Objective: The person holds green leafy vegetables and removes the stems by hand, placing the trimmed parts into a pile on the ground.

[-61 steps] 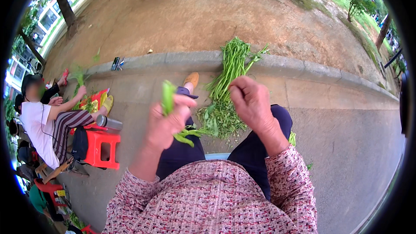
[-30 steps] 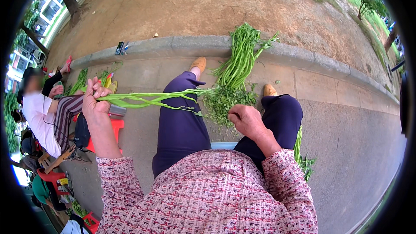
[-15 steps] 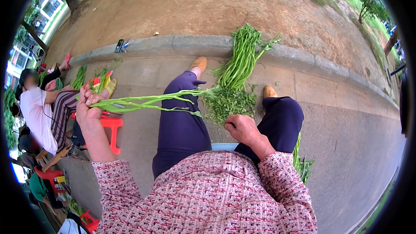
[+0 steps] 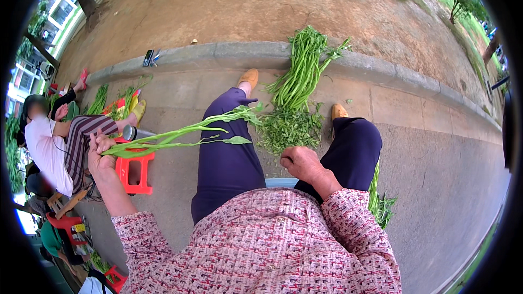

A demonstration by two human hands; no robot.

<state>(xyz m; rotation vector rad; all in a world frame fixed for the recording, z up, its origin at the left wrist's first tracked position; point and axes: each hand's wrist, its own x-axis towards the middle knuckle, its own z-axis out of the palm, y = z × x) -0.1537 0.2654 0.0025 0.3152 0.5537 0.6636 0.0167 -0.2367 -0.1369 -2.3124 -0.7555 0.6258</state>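
Note:
My left hand (image 4: 101, 159) is out at my left side, closed around the cut ends of a few long green vegetable stalks (image 4: 185, 132). The stalks reach right across my left thigh, leaves at the tips. My right hand (image 4: 300, 162) hovers between my knees, fingers curled, just below a heap of plucked green leaves (image 4: 289, 128) on the pavement. I cannot see anything in it. A long bundle of the same greens (image 4: 302, 71) lies beyond the heap, leaning over the kerb.
A concrete kerb (image 4: 229, 51) runs across, with bare earth behind it. More greens (image 4: 379, 201) lie by my right leg. At left a seated person (image 4: 52, 141) sorts greens beside a red plastic stool (image 4: 133, 171). A small dark object (image 4: 150, 57) rests on the kerb.
Two seconds ago both hands worked a stalk in front of me. My left hand then swung the stalks out to the left and has lowered slightly; my right hand dropped toward my lap.

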